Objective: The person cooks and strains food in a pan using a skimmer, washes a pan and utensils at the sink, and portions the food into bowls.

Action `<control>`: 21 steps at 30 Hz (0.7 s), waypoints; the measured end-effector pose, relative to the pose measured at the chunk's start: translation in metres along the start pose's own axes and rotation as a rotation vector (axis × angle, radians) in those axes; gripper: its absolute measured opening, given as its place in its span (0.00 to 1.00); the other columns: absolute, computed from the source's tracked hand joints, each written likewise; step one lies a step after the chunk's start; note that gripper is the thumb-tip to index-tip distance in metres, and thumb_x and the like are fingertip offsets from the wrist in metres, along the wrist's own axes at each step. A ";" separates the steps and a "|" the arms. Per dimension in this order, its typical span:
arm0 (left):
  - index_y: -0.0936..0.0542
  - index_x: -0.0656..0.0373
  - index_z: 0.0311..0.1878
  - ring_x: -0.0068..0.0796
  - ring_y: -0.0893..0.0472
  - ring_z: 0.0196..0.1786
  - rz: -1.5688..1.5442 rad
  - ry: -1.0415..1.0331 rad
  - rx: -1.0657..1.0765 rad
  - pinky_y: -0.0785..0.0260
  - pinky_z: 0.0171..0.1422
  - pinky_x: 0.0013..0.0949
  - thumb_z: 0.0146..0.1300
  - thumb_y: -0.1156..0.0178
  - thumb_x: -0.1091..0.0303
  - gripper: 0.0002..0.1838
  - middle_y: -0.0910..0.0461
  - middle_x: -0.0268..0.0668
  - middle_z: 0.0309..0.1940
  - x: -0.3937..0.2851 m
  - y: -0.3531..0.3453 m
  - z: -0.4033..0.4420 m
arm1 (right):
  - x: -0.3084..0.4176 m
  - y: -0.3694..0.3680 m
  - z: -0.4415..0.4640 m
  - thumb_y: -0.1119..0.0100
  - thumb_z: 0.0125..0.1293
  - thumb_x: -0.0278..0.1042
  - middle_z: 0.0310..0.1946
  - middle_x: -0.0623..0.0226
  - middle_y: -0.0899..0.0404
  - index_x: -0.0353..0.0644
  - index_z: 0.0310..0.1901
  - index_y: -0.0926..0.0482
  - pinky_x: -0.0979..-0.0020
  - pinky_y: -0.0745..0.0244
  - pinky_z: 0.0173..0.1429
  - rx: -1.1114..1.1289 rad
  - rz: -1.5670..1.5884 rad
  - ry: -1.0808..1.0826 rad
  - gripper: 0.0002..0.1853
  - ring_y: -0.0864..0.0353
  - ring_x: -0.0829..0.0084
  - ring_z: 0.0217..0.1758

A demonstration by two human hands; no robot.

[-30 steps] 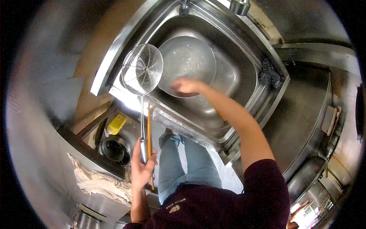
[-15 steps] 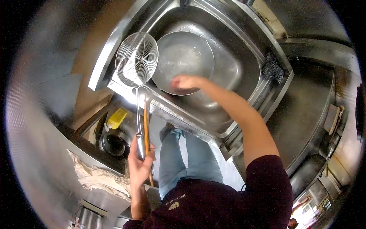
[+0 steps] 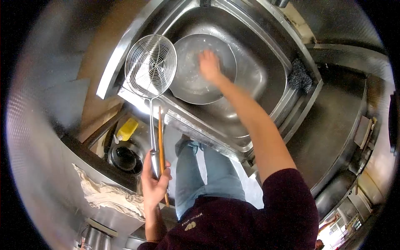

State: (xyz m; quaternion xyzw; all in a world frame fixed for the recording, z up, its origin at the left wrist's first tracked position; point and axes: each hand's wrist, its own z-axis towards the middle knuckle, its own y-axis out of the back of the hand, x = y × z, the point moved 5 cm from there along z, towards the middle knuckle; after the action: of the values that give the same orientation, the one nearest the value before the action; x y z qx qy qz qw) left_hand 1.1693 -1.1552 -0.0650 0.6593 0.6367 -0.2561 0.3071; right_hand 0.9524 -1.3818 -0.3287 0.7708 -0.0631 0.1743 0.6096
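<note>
So the left hand (image 3: 155,189) has its fingers wrapped around the strainer (image 3: 151,66) by its handle, plus a long wooden stick (image 3: 161,143) alongside it (could be 1 or 2 sticks, can't tell). The strainer's round wire end is up by the sink's left corner, right next to the big metal bowl (image 3: 185,89) from this angle. That bowl sits inside the sink (image 3: 254,81). The right hand (image 3: 209,64) is over the bowl, too blurry to tell how wide its fingers are. There's a dark scouring pad (image 3: 300,76) on the sink's right edge.
</note>
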 end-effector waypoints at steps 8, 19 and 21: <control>0.44 0.65 0.65 0.18 0.26 0.29 0.028 0.010 -0.017 0.31 0.31 0.20 0.54 0.48 0.83 0.33 0.26 0.36 0.35 -0.002 0.004 -0.004 | -0.036 -0.009 -0.004 0.45 0.43 0.26 0.45 0.48 0.30 0.33 0.41 0.25 0.55 0.39 0.61 -0.142 0.098 -0.061 0.19 0.35 0.49 0.55; 0.43 0.66 0.65 0.19 0.26 0.28 0.003 0.025 -0.013 0.31 0.30 0.20 0.53 0.49 0.83 0.33 0.25 0.36 0.35 0.002 -0.002 -0.003 | 0.009 0.006 0.030 0.40 0.44 0.29 0.44 0.48 0.31 0.35 0.45 0.27 0.53 0.37 0.60 -0.008 0.052 0.191 0.22 0.34 0.49 0.54; 0.43 0.66 0.65 0.19 0.26 0.28 -0.003 0.017 -0.010 0.30 0.30 0.20 0.53 0.49 0.83 0.33 0.25 0.36 0.35 0.000 -0.002 -0.001 | -0.010 0.000 0.003 0.40 0.43 0.28 0.44 0.48 0.31 0.34 0.44 0.27 0.53 0.38 0.60 -0.127 0.096 0.068 0.22 0.34 0.50 0.53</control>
State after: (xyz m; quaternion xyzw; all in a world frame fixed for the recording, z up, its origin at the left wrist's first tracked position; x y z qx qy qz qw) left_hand 1.1672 -1.1541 -0.0649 0.6589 0.6415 -0.2480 0.3047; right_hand 0.9436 -1.3858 -0.3324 0.7204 -0.0901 0.2249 0.6498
